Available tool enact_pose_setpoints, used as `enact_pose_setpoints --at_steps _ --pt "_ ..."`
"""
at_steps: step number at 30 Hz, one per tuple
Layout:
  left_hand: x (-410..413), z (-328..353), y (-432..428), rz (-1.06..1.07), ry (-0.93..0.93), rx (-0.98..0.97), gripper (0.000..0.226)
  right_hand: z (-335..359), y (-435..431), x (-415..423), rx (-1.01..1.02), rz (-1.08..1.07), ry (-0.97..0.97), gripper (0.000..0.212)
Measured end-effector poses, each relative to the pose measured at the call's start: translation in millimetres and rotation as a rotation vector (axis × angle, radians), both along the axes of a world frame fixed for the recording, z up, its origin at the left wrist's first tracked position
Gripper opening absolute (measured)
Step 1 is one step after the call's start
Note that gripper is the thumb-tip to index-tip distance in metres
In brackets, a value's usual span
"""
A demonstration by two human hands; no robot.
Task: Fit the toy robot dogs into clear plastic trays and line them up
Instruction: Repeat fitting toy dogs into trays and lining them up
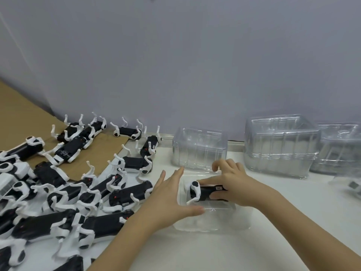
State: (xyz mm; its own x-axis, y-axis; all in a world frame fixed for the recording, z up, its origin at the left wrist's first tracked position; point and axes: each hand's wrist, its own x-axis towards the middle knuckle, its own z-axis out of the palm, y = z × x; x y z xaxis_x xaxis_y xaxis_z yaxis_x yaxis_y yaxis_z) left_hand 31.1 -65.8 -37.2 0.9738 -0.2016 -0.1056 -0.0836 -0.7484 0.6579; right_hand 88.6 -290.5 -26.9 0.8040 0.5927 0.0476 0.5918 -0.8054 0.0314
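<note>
Loose dogs (68,192): black-and-white toys heaped at the near left, many on their backs with white legs in the air, spreading back onto the cardboard.
Surface (273,241): white, carrying everything.
Left hand (172,194): fingers straight and held together, thumb stretched apart from them and lying along the near-left rim of the tray; it holds nothing.
Tray (214,220): clear plastic, flat on the surface between the two hands, just right of the heap.
Toy dog (203,192): over the middle of the tray, head to the left, legs towards the camera; whether it is fully seated cannot be told.
Right hand (232,182): fingers curled round the toy dog's black body, thumb on the near side, forefinger along the top.
Cardboard (15,118): brown sheet at the far left.
Stacks of trays (281,143): three clear stacks in a row behind the hands, against the wall.
Wall (175,55): plain pale grey.
</note>
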Motion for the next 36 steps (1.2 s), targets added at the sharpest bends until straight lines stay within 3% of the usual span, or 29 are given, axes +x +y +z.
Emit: enact_pose_setpoints --at_steps 2,4,6,7,8,11,13,14,15,17,19,20,22,25,29,33,35,36 --pt "-1 3 -4 0.001 0.001 0.015 0.116 -2 -1 2 -0.069 -0.037 -0.027 0.047" --pt "0 4 -10 0.04 -0.032 -0.021 0.107 -2 -4 -3 0.036 -0.065 0.074 0.049" --pt "3 7 -15 0.138 -0.058 -0.119 0.091 1 -14 -11 0.488 -0.191 0.116 0.055" --pt "5 7 -16 0.197 -0.08 -0.163 0.084 3 -21 -13 0.753 -0.321 0.103 0.059" --pt "8 6 -17 0.233 -0.116 -0.138 0.079 3 -27 -16 0.895 -0.47 0.104 0.063" --pt "15 3 -27 0.268 -0.257 0.375 0.08 -6 -32 -28 0.575 -0.816 0.319 0.083" --pt "14 8 -33 0.246 -0.205 0.555 0.093 -14 -24 -35 0.716 -0.808 0.436 0.082" --pt "16 6 -36 0.254 -0.208 0.537 0.096 -14 -21 -37 0.921 -0.758 0.479 0.072" --pt "19 3 -39 0.256 -0.224 0.436 0.097 -10 -17 -39 1.155 -0.714 0.562 0.063" --pt "20 2 -44 0.272 -0.258 -0.056 0.088 -2 -13 -39 1.532 -0.582 0.713 0.067" --pt "19 14 -50 0.315 -0.219 -0.676 0.076 8 -9 -37 1.674 -0.482 0.668 0.075" --pt "19 21 -52 0.328 -0.217 -0.857 0.074 12 -7 -36 1.709 -0.43 0.607 0.079" --pt "22 29 -50 0.339 -0.222 -0.938 0.072 17 -4 -36 1.732 -0.402 0.495 0.083" --pt "24 31 -44 0.353 -0.238 -0.883 0.071 20 -2 -38 1.713 -0.403 0.396 0.084" --pt "20 40 -42 0.325 -0.268 -0.847 0.066 17 2 -34 1.777 -0.437 0.402 0.08" --pt "14 68 -17 0.114 -0.371 -1.142 0.039 11 -4 -30 2.096 -0.454 0.777 0.078" --pt "15 71 -7 0.106 -0.482 -1.273 0.03 6 1 -31 2.225 -0.399 1.073 0.063" --pt "17 68 -4 0.14 -0.522 -1.231 0.032 3 6 -32 2.242 -0.378 1.233 0.053"
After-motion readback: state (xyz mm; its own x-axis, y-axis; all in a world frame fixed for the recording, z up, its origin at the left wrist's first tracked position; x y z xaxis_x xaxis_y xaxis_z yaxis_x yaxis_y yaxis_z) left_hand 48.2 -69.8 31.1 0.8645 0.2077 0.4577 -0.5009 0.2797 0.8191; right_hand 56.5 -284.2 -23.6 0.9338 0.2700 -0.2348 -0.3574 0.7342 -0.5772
